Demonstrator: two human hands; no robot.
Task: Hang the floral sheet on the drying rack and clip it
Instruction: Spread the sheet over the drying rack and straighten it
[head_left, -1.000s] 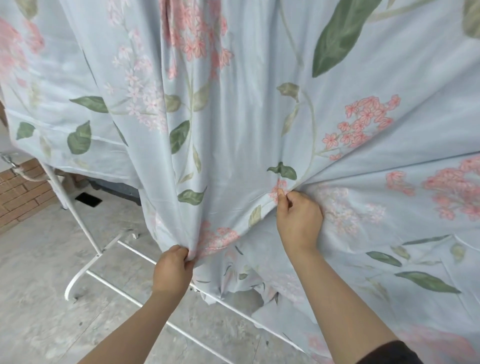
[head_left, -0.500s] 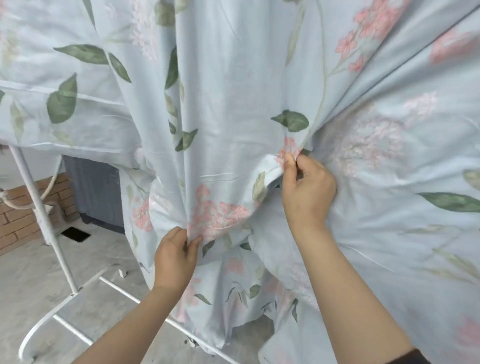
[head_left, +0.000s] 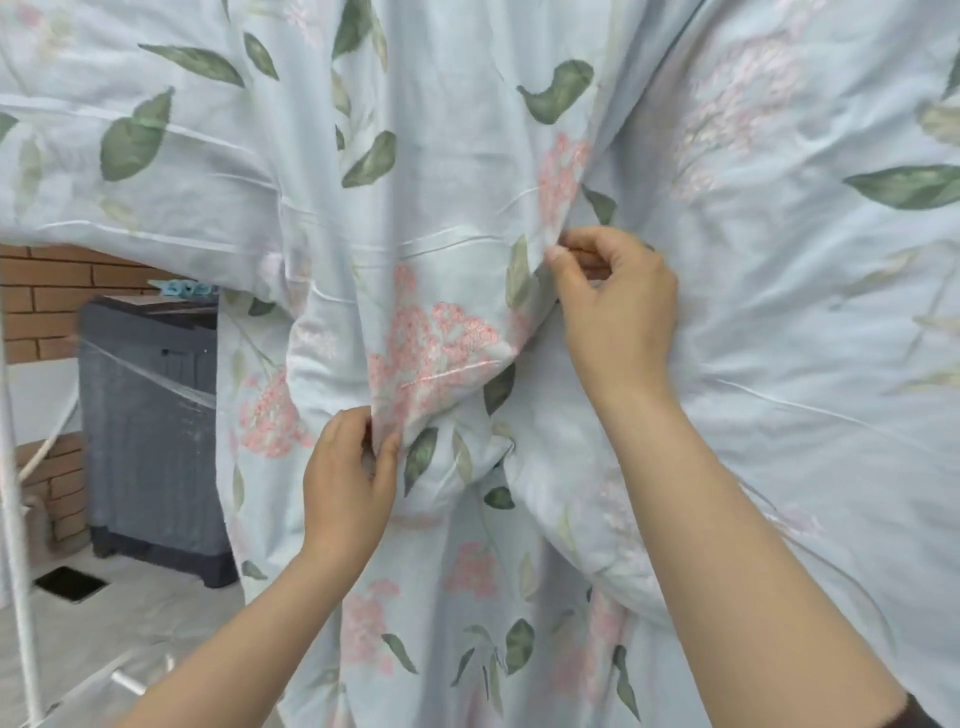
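Note:
The floral sheet, pale blue with pink flowers and green leaves, hangs in front of me and fills most of the view. My left hand pinches a hem fold of the sheet low in the middle. Higher up and to the right, my right hand pinches the same edge between thumb and fingers. The drying rack shows only as a white upright post at the far left and a white base bar at the bottom left; its top rails are hidden by the sheet. No clip is visible.
A dark grey washing machine stands behind the sheet at the left, against a brick wall. Something light blue lies on its lid. A dark floor drain sits in the grey concrete floor.
Both hands have moved upward along the sheet's edge while keeping their grip, lifting the hem. The camera has tilted up, so the washing machine shows more and the rack's base bars less.

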